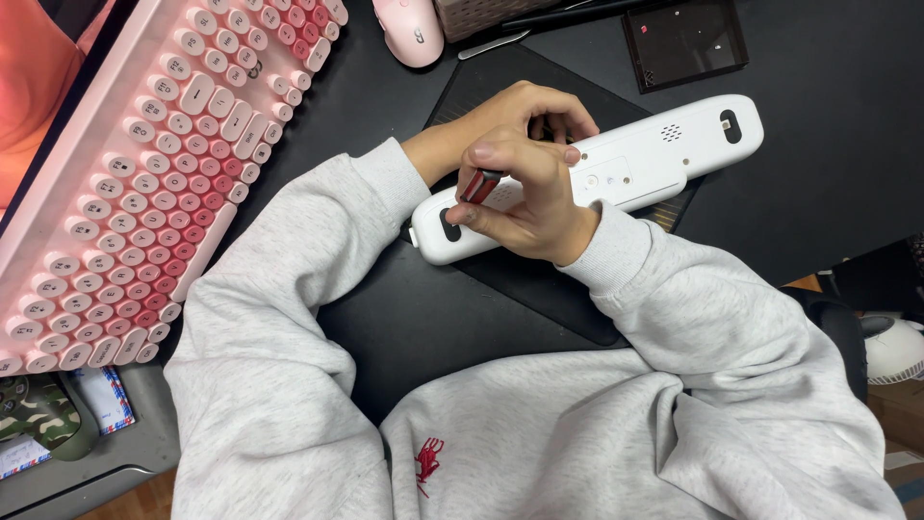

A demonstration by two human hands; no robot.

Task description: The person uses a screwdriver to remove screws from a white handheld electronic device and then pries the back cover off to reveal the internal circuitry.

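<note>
Grey sweatshirt sleeves point(289, 318) fill the bottom of my view, my forearms crossing in toward the middle of the black desk point(828, 144); far left sits a pink keyboard with round keys point(164, 173), tilted so its long side runs up and to the right; beyond it, at the top, a pink mouse point(409, 29). Moving right, my left hand point(525, 111) reaches in from the left and curls over the upper edge of a long white device point(654, 154), lying back-side up on a dark mat point(520, 279); its fingers are bent around that edge, steadying it, though I cannot tell how firmly they press. My right hand point(525, 207) comes up from below and sits over the left end of the same device; it pinches a small red-and-black tool point(479, 185) between thumb and fingers, closed tight on it. What matters is this: the white device's long axis runs from lower left to upper right, its free length stretching away to the right of both hands; the tool stands just above the left end, near a dark oval foot point(449, 223); the recessed panel point(602, 178) with its small holes lies just right of my right hand, nearer that hand than the left. Farther right, a small dark square tray point(683, 43) rests well apart.
</note>
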